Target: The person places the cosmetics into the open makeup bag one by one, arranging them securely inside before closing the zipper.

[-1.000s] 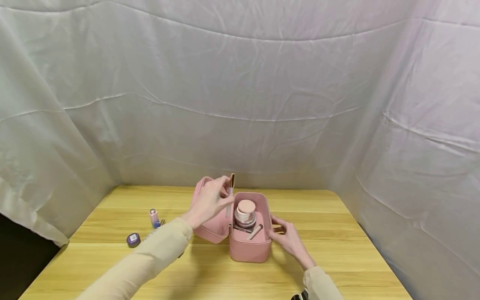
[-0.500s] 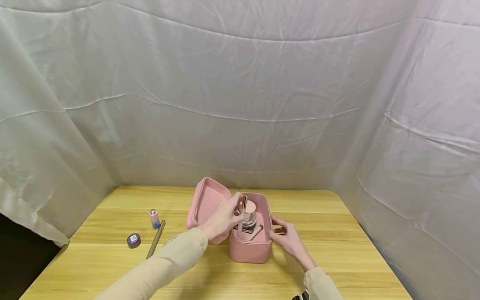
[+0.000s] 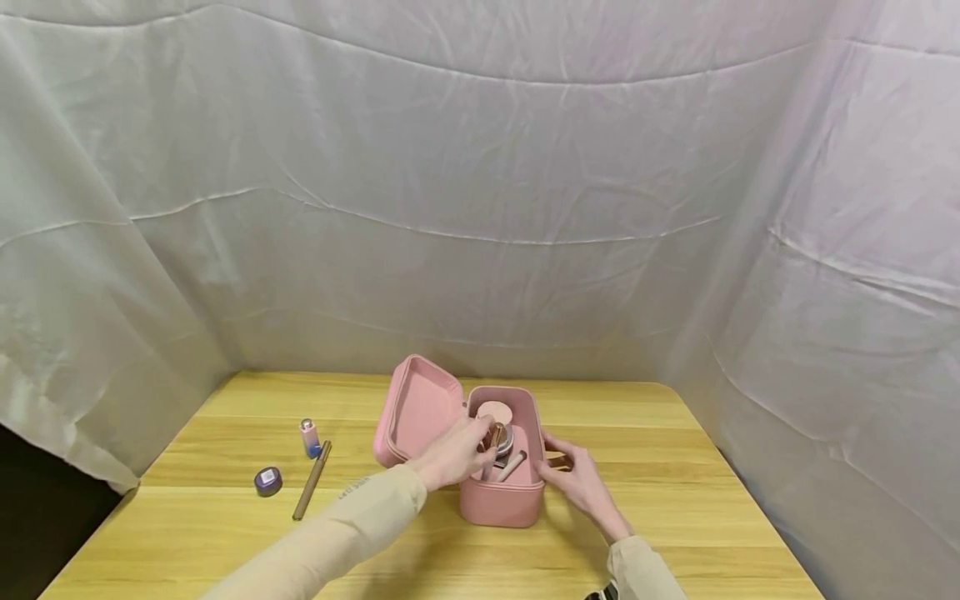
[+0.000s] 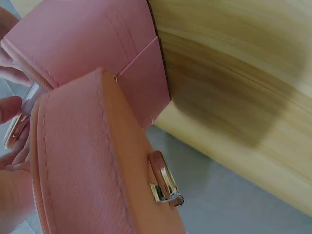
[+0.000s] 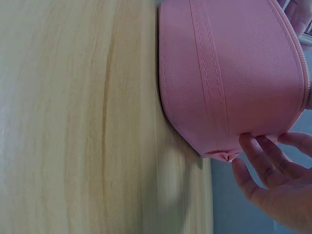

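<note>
A pink cosmetic case (image 3: 501,506) stands on the wooden table, its lid (image 3: 422,408) swung back to the left. My left hand (image 3: 456,452) reaches over the lid's near corner and pinches a slim clear lip gloss tube with a gold cap (image 3: 497,434), tilted inside the case. In the left wrist view, thumb and fingers hold the tube (image 4: 18,127) beyond the rim. My right hand (image 3: 581,482) touches the case's right side, with fingertips against the pink wall in the right wrist view. Inside lie a pale round puff (image 3: 495,411), a round jar partly hidden, and a short brush (image 3: 512,466).
On the left of the table (image 3: 660,433) stand a pink-and-blue bottle (image 3: 309,438) and a purple jar (image 3: 267,481). Beside them lies a brown pencil-like stick (image 3: 312,481). Grey cloth (image 3: 480,167) hangs behind and along the sides.
My left hand has carried the lip gloss tube right and down, from above the lid into the case. The brown stick came out from behind the left sleeve. My right hand stays put.
</note>
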Available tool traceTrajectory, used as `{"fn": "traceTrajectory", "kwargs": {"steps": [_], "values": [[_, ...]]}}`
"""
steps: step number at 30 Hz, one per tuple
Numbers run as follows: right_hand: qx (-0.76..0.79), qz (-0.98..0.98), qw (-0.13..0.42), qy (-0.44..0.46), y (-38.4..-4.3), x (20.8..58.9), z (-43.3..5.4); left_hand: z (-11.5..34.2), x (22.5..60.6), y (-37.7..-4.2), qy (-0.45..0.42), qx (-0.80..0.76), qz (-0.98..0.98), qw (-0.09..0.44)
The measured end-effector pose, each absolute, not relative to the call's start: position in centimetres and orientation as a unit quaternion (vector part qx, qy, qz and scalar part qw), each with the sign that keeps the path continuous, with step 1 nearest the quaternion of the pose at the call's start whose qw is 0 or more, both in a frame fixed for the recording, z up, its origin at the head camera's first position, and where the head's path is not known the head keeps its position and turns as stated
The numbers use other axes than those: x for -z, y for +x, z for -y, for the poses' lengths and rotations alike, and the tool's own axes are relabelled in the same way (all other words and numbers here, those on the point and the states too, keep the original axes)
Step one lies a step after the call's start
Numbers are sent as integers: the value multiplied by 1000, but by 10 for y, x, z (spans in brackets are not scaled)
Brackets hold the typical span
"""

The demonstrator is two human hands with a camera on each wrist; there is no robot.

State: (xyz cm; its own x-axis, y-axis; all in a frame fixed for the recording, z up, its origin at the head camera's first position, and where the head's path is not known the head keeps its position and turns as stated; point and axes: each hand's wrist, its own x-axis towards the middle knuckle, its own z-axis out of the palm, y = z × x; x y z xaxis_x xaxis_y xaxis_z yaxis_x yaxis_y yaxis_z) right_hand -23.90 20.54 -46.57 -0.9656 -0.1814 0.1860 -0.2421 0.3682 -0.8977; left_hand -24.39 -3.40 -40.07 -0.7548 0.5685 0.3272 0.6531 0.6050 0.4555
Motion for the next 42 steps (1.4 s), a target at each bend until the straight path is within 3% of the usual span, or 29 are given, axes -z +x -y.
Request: {"fn": "traceTrajectory", "kwargs": {"steps": [4, 21, 35, 42], "values": [[-547, 827, 30, 127, -239, 466, -205, 32, 403, -241, -340, 258, 902, 66], [-550, 824, 29, 133, -238, 466, -205, 30, 411, -235, -359, 186, 906, 126], [-551, 824, 34, 128, -239, 465, -204, 29, 413, -236, -357, 188, 906, 128], [-550, 826, 37, 117, -238, 464, -203, 31, 413, -237, -371, 192, 895, 157]]}}
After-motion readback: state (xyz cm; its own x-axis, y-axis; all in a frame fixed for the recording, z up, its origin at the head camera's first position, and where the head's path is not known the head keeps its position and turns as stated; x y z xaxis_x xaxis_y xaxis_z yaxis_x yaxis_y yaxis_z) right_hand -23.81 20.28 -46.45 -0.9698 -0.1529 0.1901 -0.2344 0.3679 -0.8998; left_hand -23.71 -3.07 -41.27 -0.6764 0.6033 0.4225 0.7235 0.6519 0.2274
